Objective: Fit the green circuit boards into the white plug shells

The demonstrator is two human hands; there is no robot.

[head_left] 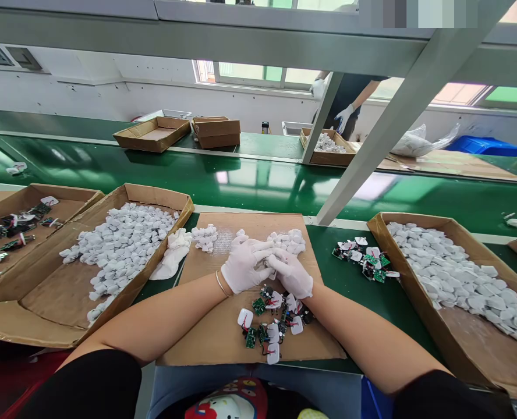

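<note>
Fingers [258, 250] of both white-gloved hands curl together just above the middle of the cardboard sheet [197, 331]. From my remote view I cannot tell whether they are grasping anything, because the left hand [243, 265] and right hand [290, 273] overlap and hide whatever may lie between them. A thin bangle [221, 284] circles the left wrist. Two small heaps of white plastic pieces [204, 237] sit on the sheet, one just beyond each hand, and green circuit boards with red wires [262, 326] lie in a loose cluster on the sheet just below the hands. The sheet rests on a green desk [350, 308]. Left of the sheet, touching its edge, a left cardboard tray [162, 196] holds a large spread of the same white pieces, with crumpled white material [171, 256] beside them. Farther left of the sheet, a far-left tray [66, 195] carries more boards [9, 233]. Right of the sheet, loose boards [363, 259] lie on the desk, then a right cardboard tray [415, 224] heaped with white pieces. Well beyond the sheet, a co-worker's gloved hand [343, 118] shows past a steel upright [323, 116].
</note>
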